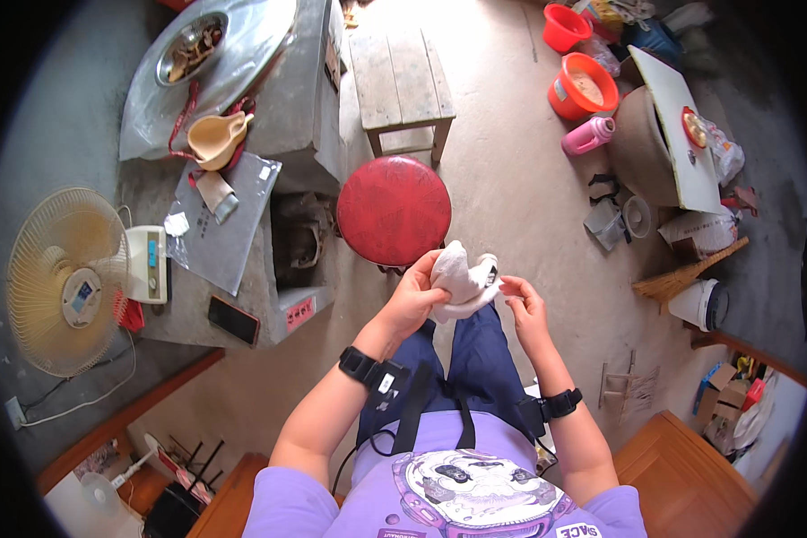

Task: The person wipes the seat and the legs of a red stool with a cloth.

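My left hand (413, 296) grips a folded white cloth item (458, 282), which looks like socks, with a small dark patch at its right end. The thumb lies across its near side. Close to the cloth's right edge is my right hand (528, 306), fingers apart and slightly curled, with nothing seen in it. Just beyond the cloth stands a round red stool (395, 210); the cloth is held above my lap.
Past the red stool stands a wooden bench (402, 84). At left, a concrete counter (195, 286) bears a phone (233, 321), a kitchen scale (149, 264) and a fan (67, 282). Orange buckets (582, 87), a pink flask (588, 135) and a large covered vat (639, 144) are at right.
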A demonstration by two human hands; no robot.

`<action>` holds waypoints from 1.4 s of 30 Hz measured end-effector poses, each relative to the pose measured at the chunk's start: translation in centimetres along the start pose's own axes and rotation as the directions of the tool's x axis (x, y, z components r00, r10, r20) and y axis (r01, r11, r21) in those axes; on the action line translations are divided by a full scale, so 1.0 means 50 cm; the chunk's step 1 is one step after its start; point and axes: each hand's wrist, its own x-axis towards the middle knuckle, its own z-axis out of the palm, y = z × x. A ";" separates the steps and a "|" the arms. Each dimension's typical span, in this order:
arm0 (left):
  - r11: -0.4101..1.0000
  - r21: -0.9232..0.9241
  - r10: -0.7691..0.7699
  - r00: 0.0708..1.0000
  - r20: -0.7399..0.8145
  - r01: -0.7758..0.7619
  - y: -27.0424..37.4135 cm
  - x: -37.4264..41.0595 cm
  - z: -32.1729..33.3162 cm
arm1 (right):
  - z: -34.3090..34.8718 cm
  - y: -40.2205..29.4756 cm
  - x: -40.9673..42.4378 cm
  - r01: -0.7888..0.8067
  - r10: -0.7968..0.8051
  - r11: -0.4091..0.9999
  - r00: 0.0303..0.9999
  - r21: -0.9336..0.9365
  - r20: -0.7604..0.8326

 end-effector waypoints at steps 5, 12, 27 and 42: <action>0.985 -0.172 0.026 0.988 0.154 0.001 0.085 -0.100 0.070 | 0.034 -0.181 -0.079 0.160 -0.152 0.986 0.977 -0.041 0.152; 0.972 -0.234 0.071 0.960 0.271 -0.005 0.135 -0.193 0.131 | 0.053 -0.272 -0.164 0.162 -0.103 0.977 0.927 -0.137 0.361; 0.931 0.344 0.041 0.972 0.230 -0.121 0.076 -0.221 0.253 | -0.157 -0.279 -0.280 0.232 -0.238 0.968 0.970 0.099 0.054; 0.449 0.735 0.311 0.860 0.405 -0.508 -0.053 -0.074 0.446 | -0.363 -0.199 -0.422 0.209 -0.266 0.963 0.837 -0.168 -0.479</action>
